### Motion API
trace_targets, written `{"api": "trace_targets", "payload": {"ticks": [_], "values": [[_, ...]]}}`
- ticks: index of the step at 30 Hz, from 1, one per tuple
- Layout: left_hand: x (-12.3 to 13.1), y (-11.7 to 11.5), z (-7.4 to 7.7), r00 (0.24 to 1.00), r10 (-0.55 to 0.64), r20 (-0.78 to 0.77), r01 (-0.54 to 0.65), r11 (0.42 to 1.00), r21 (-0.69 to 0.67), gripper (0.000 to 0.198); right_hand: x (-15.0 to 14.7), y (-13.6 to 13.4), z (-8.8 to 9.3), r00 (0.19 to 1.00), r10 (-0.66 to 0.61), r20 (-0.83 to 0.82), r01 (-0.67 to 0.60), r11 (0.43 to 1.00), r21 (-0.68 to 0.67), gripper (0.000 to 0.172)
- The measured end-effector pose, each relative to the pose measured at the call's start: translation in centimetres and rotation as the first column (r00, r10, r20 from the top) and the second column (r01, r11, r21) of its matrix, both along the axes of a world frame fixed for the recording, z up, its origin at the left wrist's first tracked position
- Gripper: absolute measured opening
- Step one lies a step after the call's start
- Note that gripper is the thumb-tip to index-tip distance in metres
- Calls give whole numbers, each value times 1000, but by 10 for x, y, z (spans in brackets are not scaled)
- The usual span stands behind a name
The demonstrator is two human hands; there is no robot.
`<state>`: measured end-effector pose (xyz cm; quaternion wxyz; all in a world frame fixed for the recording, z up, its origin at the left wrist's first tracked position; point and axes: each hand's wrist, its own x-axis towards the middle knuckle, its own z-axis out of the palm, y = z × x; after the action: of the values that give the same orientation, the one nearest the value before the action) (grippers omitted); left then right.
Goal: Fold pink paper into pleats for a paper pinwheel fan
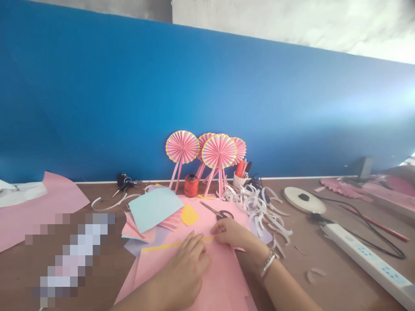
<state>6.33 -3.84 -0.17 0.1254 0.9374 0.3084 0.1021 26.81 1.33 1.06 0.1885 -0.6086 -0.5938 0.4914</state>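
A sheet of pink paper (223,272) lies in front of me, with a narrow yellow paper strip (162,246) along its far edge. My left hand (186,270) rests on the sheet, fingers stretched out toward the strip and touching the paper. At the strip's right end my right hand (228,233), a silver bracelet on its wrist, has its fingers curled together in a pinch. Its fingertips are partly hidden. Just beyond it lie scissors (218,211) and a small yellow paper piece (189,215). Light blue paper (157,209) lies to the left.
Several pink pleated paper fans (182,147) stand against the blue partition (129,95). Near them are a red thread spool (191,185), a pen cup (240,179) and white paper curls (256,203). Keys (127,183) lie left; a power strip (366,259) and round lid (304,199) lie right.
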Motion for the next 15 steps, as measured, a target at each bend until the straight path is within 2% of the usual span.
{"api": "trace_targets", "payload": {"ticks": [3,6,9,13,15], "values": [[0,9,-1,965,197,175,-191,980,-51,41,0,-1,-1,997,67,-46,-66,997,33,23],[-3,21,-5,889,363,279,-349,932,-97,42,-1,-1,-3,987,134,-94,-110,969,221,26],[-7,31,-9,874,416,250,-383,908,-170,40,-2,-1,-3,970,158,-185,-83,929,361,26],[-10,38,-9,846,498,191,-447,858,-253,37,-2,-3,4,943,122,-309,3,927,376,24],[-10,40,-5,839,509,192,-453,849,-271,26,-1,-2,6,945,95,-313,29,929,368,23]]}}
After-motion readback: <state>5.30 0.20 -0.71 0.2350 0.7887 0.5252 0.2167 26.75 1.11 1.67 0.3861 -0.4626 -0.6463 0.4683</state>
